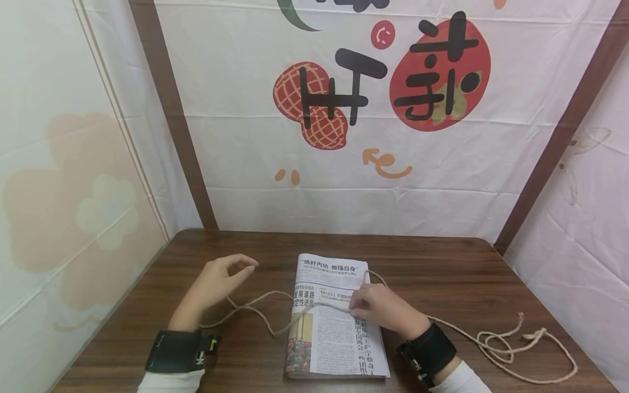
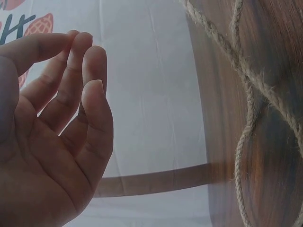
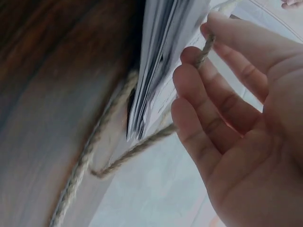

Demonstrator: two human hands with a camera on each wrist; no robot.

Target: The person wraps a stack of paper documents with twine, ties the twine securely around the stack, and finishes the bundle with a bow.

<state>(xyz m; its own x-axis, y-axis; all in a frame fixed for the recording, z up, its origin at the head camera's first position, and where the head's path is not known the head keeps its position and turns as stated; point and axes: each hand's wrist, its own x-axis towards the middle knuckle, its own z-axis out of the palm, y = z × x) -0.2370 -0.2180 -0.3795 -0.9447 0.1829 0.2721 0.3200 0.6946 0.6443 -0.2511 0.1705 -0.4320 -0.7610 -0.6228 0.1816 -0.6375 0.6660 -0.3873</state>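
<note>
A folded stack of newspaper [image 1: 339, 344] lies on the wooden table, its layered edge [image 3: 152, 66] facing the right wrist view. Thin twisted twine [image 1: 319, 304] crosses the top of the paper and trails off to both sides. My right hand [image 1: 385, 311] is over the paper's right side, pinching the twine between thumb and fingertips. To the left of the newspaper, my left hand [image 1: 223, 284] is raised above the table with fingers gently bent and thumb near the index fingertip, holding nothing. Crossing strands of twine [image 2: 247, 78] lie below it in the left wrist view.
Loose loops of twine with frayed ends [image 1: 501, 355] lie on the table [image 1: 442, 262] at the right. A white printed cloth [image 1: 344, 210] hangs behind the table's far edge, with more cloth at both sides. Black bands [image 1: 174, 351] circle both wrists.
</note>
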